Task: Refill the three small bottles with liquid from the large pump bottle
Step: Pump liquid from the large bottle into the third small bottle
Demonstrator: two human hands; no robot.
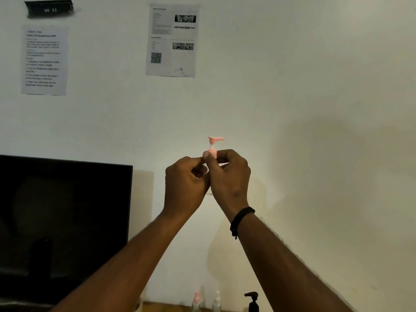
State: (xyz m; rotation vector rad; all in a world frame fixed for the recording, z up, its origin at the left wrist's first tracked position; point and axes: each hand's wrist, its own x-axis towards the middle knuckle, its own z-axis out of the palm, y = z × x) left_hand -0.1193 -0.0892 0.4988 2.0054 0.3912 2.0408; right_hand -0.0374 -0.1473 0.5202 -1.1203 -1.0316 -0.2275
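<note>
Both my hands are raised in front of the wall around a small bottle with a pink pump top (213, 146). My right hand (228, 174) pinches the pink collar under the pump head. My left hand (185, 181) is closed around the bottle's body, which my fingers hide. Far below, at the frame's bottom edge, stand a small bottle with a pink cap (197, 299), a small clear bottle with a white spray top (217, 301) and the large pump bottle (253, 302) with its black pump head.
A black monitor (63, 221) fills the lower left. Two printed sheets (172, 40) and a dark label hang on the white wall. A strip of wooden table (171, 308) shows at the bottom edge.
</note>
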